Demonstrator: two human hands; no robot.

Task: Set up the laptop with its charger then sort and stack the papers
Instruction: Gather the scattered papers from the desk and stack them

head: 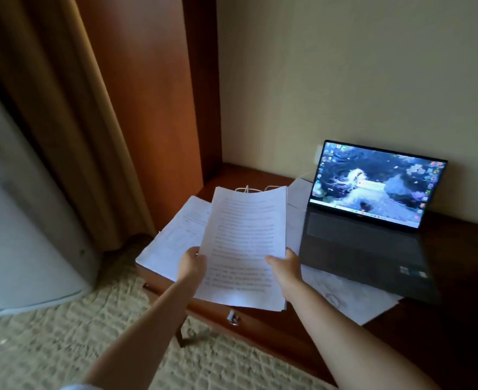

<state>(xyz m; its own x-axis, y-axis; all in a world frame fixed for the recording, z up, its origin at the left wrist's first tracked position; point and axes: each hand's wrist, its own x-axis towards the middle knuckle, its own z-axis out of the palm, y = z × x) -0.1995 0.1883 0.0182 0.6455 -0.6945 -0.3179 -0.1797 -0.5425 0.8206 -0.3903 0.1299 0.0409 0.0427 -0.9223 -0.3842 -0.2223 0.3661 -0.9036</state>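
A stack of printed papers (246, 235) is held up above the dark wooden desk (457, 249). My left hand (191, 264) grips its left edge and my right hand (284, 267) grips its right edge, thumb on top. More white sheets (173, 237) lie on the desk's left end, and others (344, 296) lie under and in front of the laptop. The open laptop (372, 220) stands on the right with its screen lit. A white charger cable (253, 189) runs along the back of the desk, behind the held stack, toward the laptop.
A desk drawer with a metal handle (233, 316) faces me below the papers. A tall wooden wardrobe panel (153, 108) and a brown curtain (63, 122) stand to the left. A white appliance (21, 235) sits on the beige carpet at far left.
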